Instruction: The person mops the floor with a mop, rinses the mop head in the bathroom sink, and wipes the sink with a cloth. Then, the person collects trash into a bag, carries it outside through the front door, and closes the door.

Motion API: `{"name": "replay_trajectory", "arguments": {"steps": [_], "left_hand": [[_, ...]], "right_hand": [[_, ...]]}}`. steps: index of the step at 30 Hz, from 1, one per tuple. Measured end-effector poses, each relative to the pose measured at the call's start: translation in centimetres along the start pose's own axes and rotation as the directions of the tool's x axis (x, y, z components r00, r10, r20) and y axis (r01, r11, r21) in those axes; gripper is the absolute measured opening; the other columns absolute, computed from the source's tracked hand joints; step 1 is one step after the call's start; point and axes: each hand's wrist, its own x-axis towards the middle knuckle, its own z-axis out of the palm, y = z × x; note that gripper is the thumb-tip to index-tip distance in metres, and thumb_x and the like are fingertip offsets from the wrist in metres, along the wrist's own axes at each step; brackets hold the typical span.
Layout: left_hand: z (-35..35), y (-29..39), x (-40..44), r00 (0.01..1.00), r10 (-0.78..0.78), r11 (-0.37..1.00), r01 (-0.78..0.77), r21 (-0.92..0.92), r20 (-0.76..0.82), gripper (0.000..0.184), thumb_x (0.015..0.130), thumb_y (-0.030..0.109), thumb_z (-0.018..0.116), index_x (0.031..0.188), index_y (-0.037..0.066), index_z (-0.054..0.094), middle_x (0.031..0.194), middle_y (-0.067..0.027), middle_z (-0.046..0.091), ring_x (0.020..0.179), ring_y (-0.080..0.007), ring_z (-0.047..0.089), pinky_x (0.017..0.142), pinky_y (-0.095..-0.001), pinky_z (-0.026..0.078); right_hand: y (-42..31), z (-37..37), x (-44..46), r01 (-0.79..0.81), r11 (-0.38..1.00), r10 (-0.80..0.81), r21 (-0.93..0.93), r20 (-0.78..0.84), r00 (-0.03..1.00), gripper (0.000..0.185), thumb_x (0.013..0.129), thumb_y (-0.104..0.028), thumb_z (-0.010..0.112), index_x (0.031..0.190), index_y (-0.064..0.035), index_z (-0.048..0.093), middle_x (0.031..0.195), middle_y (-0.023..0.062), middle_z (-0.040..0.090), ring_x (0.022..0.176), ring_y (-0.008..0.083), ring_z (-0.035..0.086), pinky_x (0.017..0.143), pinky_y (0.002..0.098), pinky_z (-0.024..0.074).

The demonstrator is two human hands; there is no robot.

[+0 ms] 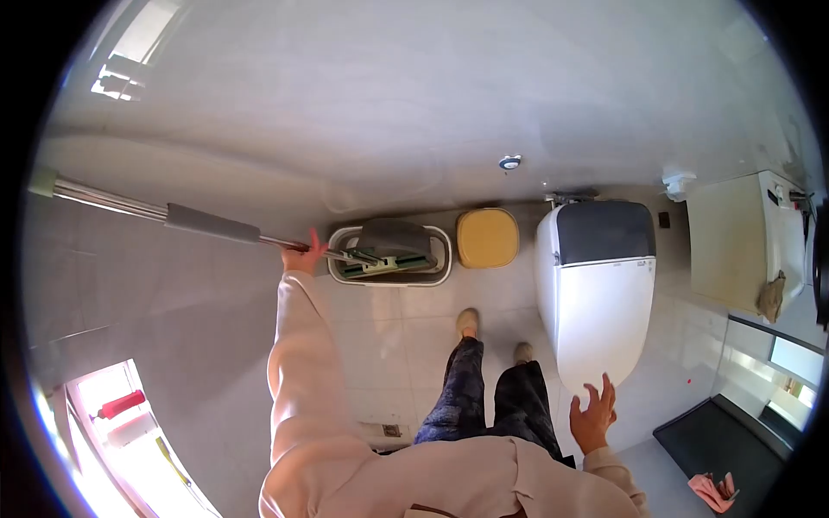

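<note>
My left hand [300,256], arm stretched forward, is closed around the lower metal pole of a flat mop [211,223]. A grey sleeve covers part of that pole, which slants up to the left. The mop's green head [389,265] lies in a white-rimmed oblong bucket [442,278] on the floor, beside a dark grey part [393,235]. My right hand [593,416] hangs near the front of the white toilet [604,319]. Its fingers are apart and curved, with nothing in them.
A yellow-lidded bin [487,237] stands between the bucket and the toilet. On the right are a pale cabinet [734,246] and a dark mat-like surface [717,440] with a pink cloth [713,492]. A bright window [138,432] lies at lower left. A floor drain [391,430] is near my feet.
</note>
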Motion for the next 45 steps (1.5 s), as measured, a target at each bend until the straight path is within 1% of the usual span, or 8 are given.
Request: {"name": "replay_trajectory", "arguments": {"steps": [5, 8, 10, 14, 19, 26, 43, 45], "left_hand": [[-0.6, -3.0, -2.7, 0.9, 0.349, 0.895, -0.402, 0.192, 0.261, 0.04, 0.09, 0.028, 0.041, 0.126, 0.013, 0.036, 0.124, -0.0132, 0.04, 0.103, -0.0434, 0.046, 0.077, -0.0499, 0.052], [-3.6, -3.1, -0.3, 0.959, 0.189, 0.948, -0.234, 0.217, 0.21, 0.038, 0.087, 0.019, 0.044, 0.125, 0.013, 0.038, 0.12, -0.0128, 0.043, 0.1, -0.0378, 0.05, 0.075, -0.0514, 0.052], [-2.9, -6.0, -2.6, 0.943, 0.29, 0.592, -0.309, 0.744, 0.161, 0.05, 0.08, 0.017, 0.054, 0.126, 0.009, 0.037, 0.115, -0.0132, 0.048, 0.094, -0.0322, 0.055, 0.071, -0.0488, 0.052], [1.1, -10.1, -8.5, 0.783, 0.601, 0.262, -0.385, 0.885, 0.163, 0.056, 0.071, 0.018, 0.064, 0.121, 0.005, 0.045, 0.103, -0.0129, 0.055, 0.079, -0.028, 0.06, 0.067, -0.0409, 0.051], [1.4, -6.3, -3.5, 0.606, 0.707, -0.077, -0.448, 0.891, 0.366, 0.015, 0.064, 0.023, 0.063, 0.061, 0.008, 0.06, 0.067, -0.003, 0.059, 0.059, -0.0187, 0.055, 0.049, -0.0329, 0.044], [-0.6, -5.4, -2.8, 0.783, 0.502, 0.216, -0.525, 0.823, 0.368, 0.039, 0.068, 0.038, 0.067, 0.078, 0.0, 0.064, 0.076, -0.01, 0.063, 0.064, -0.0217, 0.057, 0.062, -0.0344, 0.046], [-3.6, -11.6, -4.6, 0.606, 0.728, 0.022, -0.489, 0.872, 0.321, 0.102, 0.053, 0.039, 0.082, 0.13, -0.004, 0.031, 0.129, -0.0211, 0.039, 0.119, -0.0319, 0.038, 0.097, -0.039, 0.033], [-6.1, -12.2, -4.1, 0.708, 0.66, 0.112, -0.422, 0.9, 0.25, 0.083, 0.061, 0.034, 0.078, 0.123, 0.0, 0.035, 0.114, -0.0126, 0.048, 0.097, -0.0228, 0.05, 0.083, -0.0371, 0.041]], "right_hand": [[-2.0, 1.6, -0.6, 0.01, 0.997, -0.013, 0.072, 0.052, 0.999, 0.03, 0.074, -0.017, 0.06, 0.103, -0.0121, 0.055, 0.138, 0.0105, 0.028, 0.127, 0.031, 0.025, 0.084, 0.0556, 0.0286], [-2.9, 1.9, -0.1, 0.023, 0.991, -0.032, 0.134, 0.061, 0.998, 0.03, 0.075, -0.021, 0.059, 0.103, -0.0119, 0.055, 0.138, 0.0099, 0.028, 0.128, 0.0289, 0.024, 0.086, 0.0575, 0.0271], [-3.6, 1.7, 0.0, 0.043, 0.985, -0.052, 0.169, 0.05, 0.997, 0.03, 0.076, -0.022, 0.058, 0.104, -0.0121, 0.055, 0.138, 0.0099, 0.028, 0.128, 0.028, 0.023, 0.088, 0.0573, 0.0257], [-4.3, 2.3, -0.1, 0.02, 0.985, -0.031, 0.171, 0.063, 0.998, 0.03, 0.076, -0.023, 0.058, 0.104, -0.0128, 0.055, 0.137, 0.0092, 0.028, 0.128, 0.0272, 0.023, 0.089, 0.0571, 0.0249], [-5.3, 2.4, -0.7, 0.054, 0.979, -0.065, 0.195, 0.049, 0.997, 0.029, 0.075, -0.024, 0.059, 0.102, -0.0139, 0.056, 0.136, 0.008, 0.03, 0.127, 0.026, 0.025, 0.088, 0.0578, 0.0261], [-4.7, 3.5, -1.4, 0.039, 0.986, -0.056, 0.165, 0.099, 0.994, 0.028, 0.075, -0.025, 0.059, 0.1, -0.0133, 0.058, 0.134, 0.0083, 0.031, 0.125, 0.0272, 0.027, 0.088, 0.0576, 0.0261], [-4.6, 3.5, 0.8, 0.052, 0.973, -0.074, 0.226, 0.091, 0.993, 0.028, 0.074, -0.026, 0.06, 0.099, -0.0138, 0.057, 0.132, 0.0098, 0.034, 0.124, 0.0279, 0.029, 0.088, 0.0575, 0.0256], [-3.9, 3.6, 0.6, 0.065, 0.965, -0.08, 0.253, 0.051, 0.995, 0.028, 0.074, -0.027, 0.06, 0.099, -0.014, 0.057, 0.132, 0.0103, 0.035, 0.123, 0.0283, 0.03, 0.087, 0.0576, 0.0264]]}}
